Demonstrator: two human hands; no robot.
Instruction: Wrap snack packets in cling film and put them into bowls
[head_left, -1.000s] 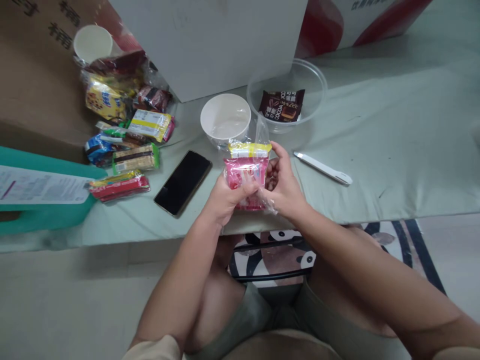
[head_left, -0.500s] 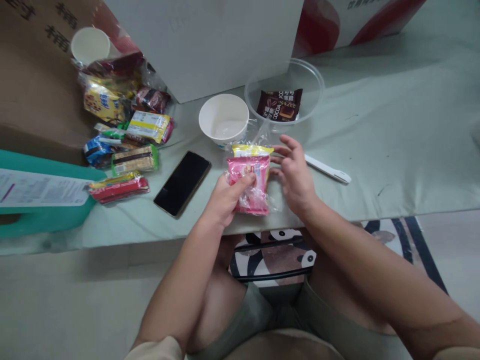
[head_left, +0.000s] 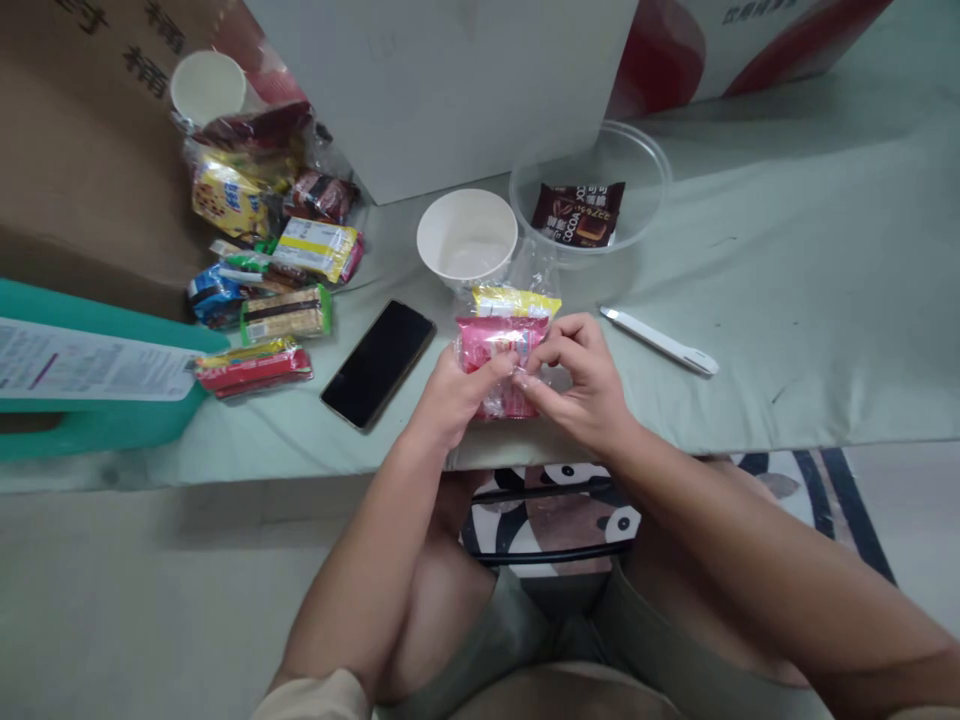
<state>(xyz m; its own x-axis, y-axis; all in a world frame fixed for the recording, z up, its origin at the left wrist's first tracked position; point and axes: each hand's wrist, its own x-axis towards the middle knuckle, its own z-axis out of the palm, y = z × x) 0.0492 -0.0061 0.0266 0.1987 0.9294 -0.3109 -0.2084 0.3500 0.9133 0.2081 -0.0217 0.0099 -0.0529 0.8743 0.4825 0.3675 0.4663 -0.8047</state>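
Note:
My left hand grips a pink snack packet from its left side, thumb across the front. Behind it a yellow-edged packet shows, and clear plastic film surrounds both. My right hand is closed in a pinch at the packet's right side, thumb and forefinger on the clear film. To its right lies a slim white tool with a narrow tip. Just beyond the packets stands a white paper bowl. A black phone rests left of my left hand.
A clear plastic bowl holds a brown cocoa snack packet. Several wrapped snacks are heaped at the left, with a paper cup behind. A teal container, a cardboard box and a white box border the cloth-covered table.
My right hand has moved left from beside the packets, and its spread fingers have closed on the film. The pink packet now tilts differently. The whole view has shifted slightly.

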